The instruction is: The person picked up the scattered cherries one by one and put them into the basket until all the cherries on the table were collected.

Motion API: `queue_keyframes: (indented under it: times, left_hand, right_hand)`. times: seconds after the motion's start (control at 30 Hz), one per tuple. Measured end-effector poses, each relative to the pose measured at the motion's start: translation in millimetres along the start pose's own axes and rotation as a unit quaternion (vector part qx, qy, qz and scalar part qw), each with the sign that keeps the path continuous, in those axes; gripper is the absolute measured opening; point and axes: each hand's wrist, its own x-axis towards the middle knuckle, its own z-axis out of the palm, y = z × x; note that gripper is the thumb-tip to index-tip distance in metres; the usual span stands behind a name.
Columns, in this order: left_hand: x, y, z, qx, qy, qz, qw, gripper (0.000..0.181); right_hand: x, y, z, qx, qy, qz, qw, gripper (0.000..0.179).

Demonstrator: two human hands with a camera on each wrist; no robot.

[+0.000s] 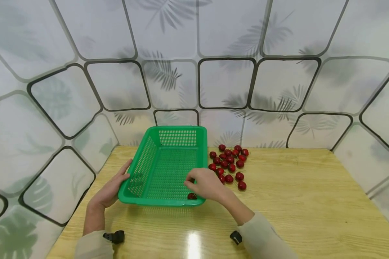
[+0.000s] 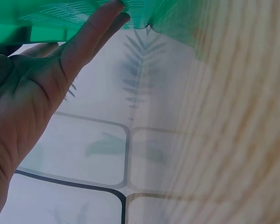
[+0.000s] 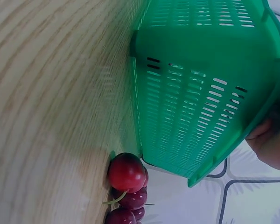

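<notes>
A green plastic basket (image 1: 173,202) with slotted walls stands on the table. In the head view my left hand (image 1: 111,189) rests against its left side, fingers extended along the rim; the left wrist view shows the palm and straight fingers (image 2: 86,39) touching the wall. My right hand (image 1: 207,183) reaches over the right rim with curled fingers, pinching what looks like a dark cherry, mostly hidden by the fingers. One dark red cherry (image 1: 192,196) lies in the basket's near right corner. Several red cherries (image 1: 230,159) with stems are piled beside the basket, right of it.
The light wooden table (image 1: 298,201) extends to the right of the cherries. A wall covering (image 1: 227,82) with leaf prints and dark outlined shapes rises behind the table. In the right wrist view, cherries (image 3: 126,171) lie close to the basket's outer wall.
</notes>
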Motion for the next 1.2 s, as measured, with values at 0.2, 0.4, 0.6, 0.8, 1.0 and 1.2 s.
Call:
queue_keyframes:
  times: [0.2,0.4,0.6,0.8,1.0,1.2]
  left_hand:
    - [-0.1,0.7,0.6,0.002,0.002,-0.001,1.0000,0.064]
    - [-0.4,2.6,1.4,0.008,0.001,0.002,1.0000,0.064]
    - [-1.6,3.1,1.8,0.006,-0.009,0.013,0.9999,0.063]
    - [-2.0,2.6,2.5,0.003,-0.007,0.010,0.9999,0.064]
    - [-1.8,1.4,1.8,0.015,0.005,0.007,0.9999,0.063]
    - [-2.1,1.8,1.7,0.019,0.015,-0.001,0.9997,0.064]
  right_hand:
    - [-4.8,4.8,-2.1,0.079,0.035,-0.001,0.9962,0.014]
    - [-9.5,7.6,-5.0,0.166,0.067,0.018,0.9836,0.011]
    - [-16.1,12.5,-5.5,0.245,0.088,0.058,0.9636,0.010]
    - [-30.2,27.3,-15.9,0.343,0.167,0.133,0.9147,0.018]
    - [-48.7,51.9,-39.5,0.344,0.215,0.225,0.8860,0.025]
    - [-67.8,81.6,-59.6,0.323,0.231,0.283,0.8729,0.032]
